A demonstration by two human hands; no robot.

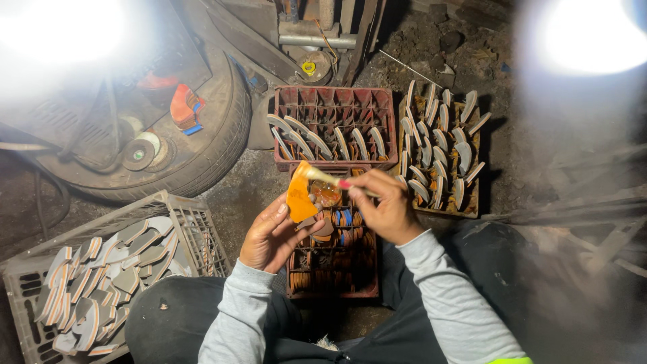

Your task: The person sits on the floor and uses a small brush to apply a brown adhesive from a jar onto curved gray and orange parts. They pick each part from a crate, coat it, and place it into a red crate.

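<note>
Curved pad [297, 197], coated orange with glue, sits in the left hand [273, 236], held up over the near red crate [367, 269]. Fingers of that hand closed around the pad's lower edge, thumb toward the right; grip firm, pad face turned up to the camera.

Right hand [385, 205] closed around the handle of a brush [322, 177]; bristle end lies on the top of the pad, handle running right and slightly down into the fist. Red mark on the handle just left of the fingers.

Near red crate, below both hands: compartments filled with stacked pieces, orange-brown, some with blue edges.

Far red crate [335, 101]: touching the near one on its far side, a row of pale curved pads stands on edge along its near compartments; far compartments look unfilled.

Right: brown tray [472, 202] crowded with upright pale pads.

Near left: grey plastic crate [189, 216] heaped with grey pads edged orange.

Far left: tyre [216, 145] lying flat, discs and small parts resting on it.

Ground dark, dirty. Strong glare in both far corners.
</note>
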